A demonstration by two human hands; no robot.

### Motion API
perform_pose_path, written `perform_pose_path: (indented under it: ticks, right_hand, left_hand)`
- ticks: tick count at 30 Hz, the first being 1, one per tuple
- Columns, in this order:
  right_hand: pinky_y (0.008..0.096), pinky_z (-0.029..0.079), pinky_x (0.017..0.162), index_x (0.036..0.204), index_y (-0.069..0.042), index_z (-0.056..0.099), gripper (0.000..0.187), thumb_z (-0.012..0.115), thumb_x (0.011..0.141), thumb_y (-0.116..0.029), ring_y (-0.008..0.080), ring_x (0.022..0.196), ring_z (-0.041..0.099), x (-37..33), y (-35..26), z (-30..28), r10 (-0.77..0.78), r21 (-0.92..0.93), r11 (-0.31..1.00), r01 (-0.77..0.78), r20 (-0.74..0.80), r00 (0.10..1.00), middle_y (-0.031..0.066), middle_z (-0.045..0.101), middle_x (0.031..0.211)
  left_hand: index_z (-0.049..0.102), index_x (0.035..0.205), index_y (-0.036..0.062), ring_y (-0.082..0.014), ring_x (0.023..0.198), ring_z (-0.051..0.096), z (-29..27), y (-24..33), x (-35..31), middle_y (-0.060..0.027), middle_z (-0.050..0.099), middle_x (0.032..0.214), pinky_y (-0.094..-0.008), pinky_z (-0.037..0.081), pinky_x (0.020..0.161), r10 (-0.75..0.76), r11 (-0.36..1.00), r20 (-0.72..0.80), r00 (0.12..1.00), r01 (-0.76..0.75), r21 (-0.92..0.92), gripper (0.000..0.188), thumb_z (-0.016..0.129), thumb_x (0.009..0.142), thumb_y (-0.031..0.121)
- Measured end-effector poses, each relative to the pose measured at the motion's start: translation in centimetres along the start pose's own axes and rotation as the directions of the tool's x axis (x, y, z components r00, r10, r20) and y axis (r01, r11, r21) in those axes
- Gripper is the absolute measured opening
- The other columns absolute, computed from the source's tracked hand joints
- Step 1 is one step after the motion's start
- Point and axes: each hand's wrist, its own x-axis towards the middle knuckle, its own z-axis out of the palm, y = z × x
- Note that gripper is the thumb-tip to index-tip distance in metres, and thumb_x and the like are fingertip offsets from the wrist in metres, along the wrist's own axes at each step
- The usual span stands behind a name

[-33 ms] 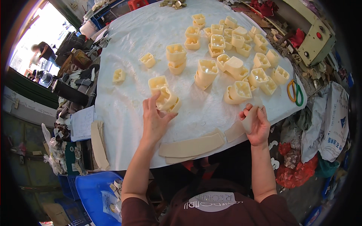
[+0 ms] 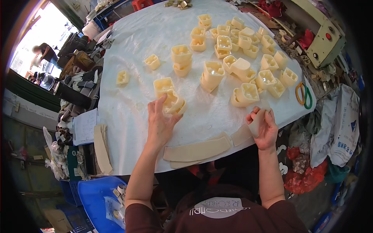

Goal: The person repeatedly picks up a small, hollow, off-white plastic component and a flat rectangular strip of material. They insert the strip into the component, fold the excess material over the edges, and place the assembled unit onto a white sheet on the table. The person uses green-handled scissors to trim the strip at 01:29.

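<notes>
My left hand [image 2: 161, 122] has its thumb and fingers around a cream, hollow plastic piece [image 2: 173, 104] with inner ribs, which stands on the table's near half. Touching its far side is another cream hollow piece [image 2: 163, 86]. Closed in front of my body, my right hand [image 2: 265, 128] pinches a small, curled beige sheet piece [image 2: 255, 126]. Between my forearms, long beige strips [image 2: 198, 150] lie overlapping along the near edge, with a shorter beige piece [image 2: 241, 135] beside them.
Several cream pieces [image 2: 248, 93], some stacked, crowd the right half of the white-covered table [image 2: 128, 101]. Scissors [image 2: 305, 95] with orange and green handles lie at the right edge. Beige strips [image 2: 101, 149] hang over the left edge. A blue chair [image 2: 91, 194] stands at lower left.
The plastic piece under my left hand has shifted very slightly, and the fingers with it. My right hand looks unmoved.
</notes>
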Motion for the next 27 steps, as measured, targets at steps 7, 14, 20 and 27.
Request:
perform_pose_path:
  ticks: [7,14,20,27]
  right_hand:
    - [0.037,0.047,0.083,0.103,-0.008,0.046,0.017,0.05,0.09,-0.02,0.018,0.08,0.056,-0.3,0.2,0.6,-0.006,-0.028,1.0,0.005,-0.039,0.999,0.0101,0.054,0.096]
    - [0.0363,0.046,0.083,0.102,-0.007,0.047,0.017,0.05,0.09,-0.019,0.0172,0.081,0.056,-0.3,0.2,0.7,-0.021,-0.055,0.998,0.02,-0.006,1.0,0.0098,0.055,0.094]
    - [0.0357,0.046,0.081,0.102,-0.008,0.05,0.015,0.048,0.091,-0.018,0.0188,0.084,0.057,-0.3,0.1,0.2,-0.006,-0.048,0.999,0.009,0.053,0.999,0.0088,0.056,0.099]
    - [0.0352,0.047,0.082,0.1,-0.007,0.048,0.015,0.048,0.09,-0.018,0.0176,0.082,0.056,-0.4,0.2,0.7,-0.017,-0.075,0.997,0.017,0.004,1.0,0.0099,0.055,0.093]
  left_hand:
    - [0.05,0.117,0.0058,-0.0282,0.103,0.048,-0.5,0.9,0.4,-0.0156,0.047,0.11,-0.0346,0.043,0.086,0.124,0.965,-0.122,0.985,-0.092,0.245,0.055,0.072,0.067,0.002]
    - [0.056,0.112,-0.002,-0.0164,0.083,0.058,-2.2,-1.6,2.4,-0.0112,0.059,0.099,-0.0285,0.047,0.078,-0.07,0.902,0.122,0.99,0.115,-0.415,0.044,0.071,0.07,0.003]
    - [0.058,0.108,-0.0038,-0.0134,0.081,0.059,-4.4,-0.7,4.3,-0.0102,0.064,0.09,-0.0262,0.047,0.077,-0.162,0.855,0.324,0.932,0.297,-0.425,0.034,0.065,0.077,0.007]
    - [0.054,0.11,-0.0073,-0.0176,0.083,0.06,-4.8,-1.4,5.7,-0.0136,0.061,0.096,-0.0267,0.049,0.073,-0.166,0.763,0.42,0.892,0.386,-0.519,0.035,0.061,0.083,0.014]
